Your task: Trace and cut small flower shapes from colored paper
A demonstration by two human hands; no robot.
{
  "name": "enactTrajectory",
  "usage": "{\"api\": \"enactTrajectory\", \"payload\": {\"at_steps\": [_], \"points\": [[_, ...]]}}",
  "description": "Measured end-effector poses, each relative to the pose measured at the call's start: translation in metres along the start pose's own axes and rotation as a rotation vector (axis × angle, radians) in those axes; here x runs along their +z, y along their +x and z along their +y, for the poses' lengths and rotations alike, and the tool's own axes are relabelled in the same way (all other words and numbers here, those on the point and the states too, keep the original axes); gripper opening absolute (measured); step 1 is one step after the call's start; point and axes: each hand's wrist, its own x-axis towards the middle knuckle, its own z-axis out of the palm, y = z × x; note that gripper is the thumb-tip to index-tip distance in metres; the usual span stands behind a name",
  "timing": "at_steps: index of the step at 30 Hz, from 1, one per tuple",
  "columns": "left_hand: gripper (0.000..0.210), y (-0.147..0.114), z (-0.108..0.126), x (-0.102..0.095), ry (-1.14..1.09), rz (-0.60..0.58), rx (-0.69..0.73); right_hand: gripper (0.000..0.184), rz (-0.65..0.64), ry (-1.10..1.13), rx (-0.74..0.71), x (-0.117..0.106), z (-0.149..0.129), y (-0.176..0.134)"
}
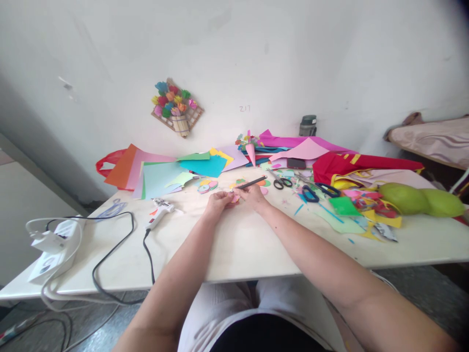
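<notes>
My left hand (219, 201) rests low over the table, its fingers closed on a small pink paper piece (235, 197). Just to its right, my right hand (255, 196) grips a slim black pen (257, 181), which slants up to the right above the fingers. The pen's left end lies close to the pink piece; whether they touch, I cannot tell. Small paper cutouts in several colours (207, 186) lie beyond my left hand, and more lie partly hidden behind the pen. Black-handled scissors (283, 183) lie to the right of the pen.
A glue gun (160, 214) with a black cable and a white power strip (60, 249) are on the left. Coloured sheets (161, 176) line the back beside a pink paper cone (250, 152). Blue-handled scissors (310, 193), scraps and a green pillow-like object (421, 199) occupy the right.
</notes>
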Motion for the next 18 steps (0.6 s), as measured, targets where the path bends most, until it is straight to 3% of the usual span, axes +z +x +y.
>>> {"api": "enactTrajectory", "payload": {"at_steps": [18], "points": [[0.036, 0.0014, -0.0019, -0.0009, 0.0, -0.013, 0.015, 0.019, 0.014, -0.005, 0.002, 0.0, 0.0013, 0.0005]]}}
